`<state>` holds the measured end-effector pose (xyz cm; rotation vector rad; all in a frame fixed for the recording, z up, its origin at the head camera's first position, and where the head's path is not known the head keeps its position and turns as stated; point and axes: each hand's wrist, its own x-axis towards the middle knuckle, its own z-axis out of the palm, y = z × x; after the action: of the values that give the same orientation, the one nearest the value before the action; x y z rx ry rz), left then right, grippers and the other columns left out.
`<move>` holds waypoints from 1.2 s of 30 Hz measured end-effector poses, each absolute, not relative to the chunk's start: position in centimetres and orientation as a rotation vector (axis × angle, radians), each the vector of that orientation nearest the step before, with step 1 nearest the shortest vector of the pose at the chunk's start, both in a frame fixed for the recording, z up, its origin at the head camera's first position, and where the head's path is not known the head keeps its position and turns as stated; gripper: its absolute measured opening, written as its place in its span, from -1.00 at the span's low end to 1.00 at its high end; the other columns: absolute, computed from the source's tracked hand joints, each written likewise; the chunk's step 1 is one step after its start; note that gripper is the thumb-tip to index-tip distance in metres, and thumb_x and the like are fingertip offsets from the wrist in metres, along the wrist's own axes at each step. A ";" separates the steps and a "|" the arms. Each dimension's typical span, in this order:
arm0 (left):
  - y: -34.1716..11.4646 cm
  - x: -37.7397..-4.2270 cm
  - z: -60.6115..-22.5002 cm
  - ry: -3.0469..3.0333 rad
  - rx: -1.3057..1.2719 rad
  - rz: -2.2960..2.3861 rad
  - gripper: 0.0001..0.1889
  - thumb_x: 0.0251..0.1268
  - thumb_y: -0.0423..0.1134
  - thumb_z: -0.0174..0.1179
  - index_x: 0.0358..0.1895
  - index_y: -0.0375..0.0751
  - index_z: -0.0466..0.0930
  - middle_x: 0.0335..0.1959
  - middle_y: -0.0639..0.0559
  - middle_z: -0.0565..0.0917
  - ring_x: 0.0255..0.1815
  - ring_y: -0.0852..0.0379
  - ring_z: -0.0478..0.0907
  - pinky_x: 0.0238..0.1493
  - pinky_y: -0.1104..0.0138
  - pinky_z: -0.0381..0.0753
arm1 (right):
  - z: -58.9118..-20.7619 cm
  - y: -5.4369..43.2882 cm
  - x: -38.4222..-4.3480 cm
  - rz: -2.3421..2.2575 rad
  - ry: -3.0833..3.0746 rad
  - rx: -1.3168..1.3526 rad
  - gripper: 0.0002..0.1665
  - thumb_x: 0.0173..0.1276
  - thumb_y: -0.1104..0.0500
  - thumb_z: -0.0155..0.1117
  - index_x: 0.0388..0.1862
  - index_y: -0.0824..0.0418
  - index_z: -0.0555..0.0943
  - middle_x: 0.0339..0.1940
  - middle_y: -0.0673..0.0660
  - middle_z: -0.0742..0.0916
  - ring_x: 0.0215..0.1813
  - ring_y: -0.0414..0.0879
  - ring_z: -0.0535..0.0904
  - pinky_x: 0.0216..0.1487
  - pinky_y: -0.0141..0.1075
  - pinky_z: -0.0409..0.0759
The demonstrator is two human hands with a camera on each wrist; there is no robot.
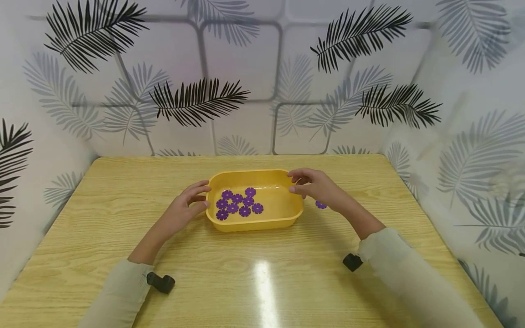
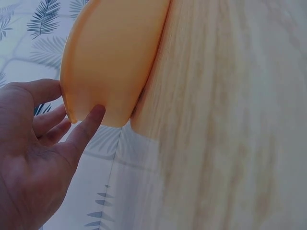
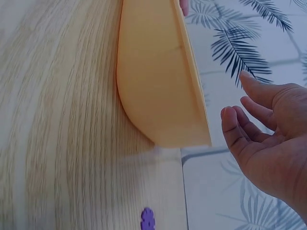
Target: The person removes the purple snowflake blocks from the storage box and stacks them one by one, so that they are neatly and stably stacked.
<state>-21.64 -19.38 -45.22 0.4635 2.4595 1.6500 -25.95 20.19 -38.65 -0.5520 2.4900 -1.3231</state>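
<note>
On the wooden table stands a yellow plastic basin [image 1: 279, 223], oblong with rounded corners. Several purple flower-shaped notched discs [image 1: 244, 211] lie inside it, gathered toward its left half. My left hand [image 1: 183, 210] is at the basin's left end; in the left wrist view its thumb tip touches the outer wall and its index fingertip meets the rim. At the right end is my right hand [image 1: 320, 186], fingers loosely bent. The right wrist view shows a gap between those fingers [image 3: 230, 122] and the basin, with nothing held.
Another purple disc [image 1: 321, 204] lies on the table [image 1: 262, 264] right of the basin, beneath the right forearm and partly hidden. Leaf-patterned wall covering [image 1: 246, 59] stands behind the table and at its sides. Small black devices [image 1: 161, 282] sit at both sleeve cuffs.
</note>
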 end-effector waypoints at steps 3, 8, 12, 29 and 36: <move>-19.4 -21.7 -45.3 2.465 0.466 1.646 -0.50 0.55 -0.21 0.10 0.46 -0.23 0.34 0.63 0.01 0.12 0.44 -0.24 0.35 0.34 -0.02 0.52 | -38.8 19.0 -26.1 -1.313 2.465 -0.586 -0.44 0.43 0.08 0.34 0.35 0.17 0.51 0.19 0.35 0.58 0.05 0.11 0.56 -0.11 -0.10 0.69; -19.5 -21.7 -45.4 2.468 0.479 1.642 -0.51 0.55 -0.22 0.10 0.46 -0.22 0.34 0.62 0.00 0.12 0.44 -0.24 0.35 0.34 -0.01 0.52 | -39.4 17.1 -26.5 -1.271 2.443 -0.617 -0.43 0.43 0.11 0.34 0.35 0.27 0.51 0.09 0.26 0.63 0.00 0.05 0.57 -0.06 -0.06 0.69; -19.5 -21.7 -45.4 2.469 0.478 1.646 -0.51 0.55 -0.22 0.10 0.46 -0.21 0.34 0.62 0.01 0.13 0.44 -0.22 0.36 0.36 -0.03 0.50 | -40.0 15.6 -27.0 -1.221 2.435 -0.645 -0.44 0.41 0.16 0.36 0.33 0.32 0.51 0.00 0.20 0.65 -0.03 0.02 0.58 -0.04 -0.03 0.70; -19.6 -21.7 -45.4 2.422 0.476 1.684 -0.48 0.55 -0.17 0.11 0.47 -0.25 0.32 0.63 0.01 0.11 0.46 -0.26 0.32 0.37 -0.09 0.47 | -42.5 11.8 -27.8 -1.035 2.455 -0.683 -0.55 0.36 0.24 0.39 0.21 0.30 0.60 -0.02 0.21 0.68 0.01 -0.01 0.58 0.08 -0.24 0.62; -19.6 -21.6 -45.3 2.437 0.461 1.680 -0.49 0.55 -0.21 0.09 0.47 -0.24 0.33 0.62 0.02 0.12 0.45 -0.24 0.34 0.35 -0.05 0.50 | -43.0 11.0 -27.6 -0.920 2.482 -0.699 -0.59 0.33 0.22 0.43 0.12 0.29 0.62 -0.09 0.13 0.70 -0.04 -0.06 0.56 0.10 -0.23 0.60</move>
<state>-21.61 -19.58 -45.35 0.4610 2.4371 1.6797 -27.59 11.05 -43.00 -0.6988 2.4820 -0.9204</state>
